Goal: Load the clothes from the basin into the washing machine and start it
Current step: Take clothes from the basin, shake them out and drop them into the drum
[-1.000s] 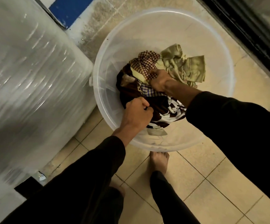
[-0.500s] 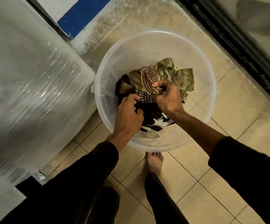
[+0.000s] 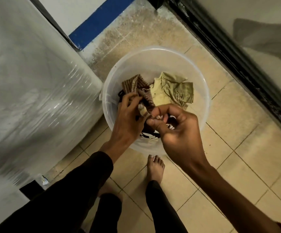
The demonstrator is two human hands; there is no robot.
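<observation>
A clear plastic basin (image 3: 202,91) stands on the tiled floor. An olive-green garment (image 3: 175,91) lies in its far right part, and dark brown and white clothes (image 3: 150,134) show under my hands. My left hand (image 3: 128,120) grips a brown checked cloth (image 3: 136,85) lifted above the basin. My right hand (image 3: 178,130) hovers close to the camera with fingers curled, pinching the lower end of that same cloth. The washing machine (image 3: 32,91), white and wrapped in shiny plastic film, fills the left side.
My bare feet (image 3: 155,167) stand on beige floor tiles (image 3: 247,158) just in front of the basin. A black door frame (image 3: 234,54) runs diagonally at the right. A blue strip on the wall (image 3: 99,19) lies behind the basin. A small scrap (image 3: 44,179) lies by the machine's base.
Both hands have risen out of the basin with the checked cloth, coming nearer the camera. The view has pulled back and up, so the basin looks smaller.
</observation>
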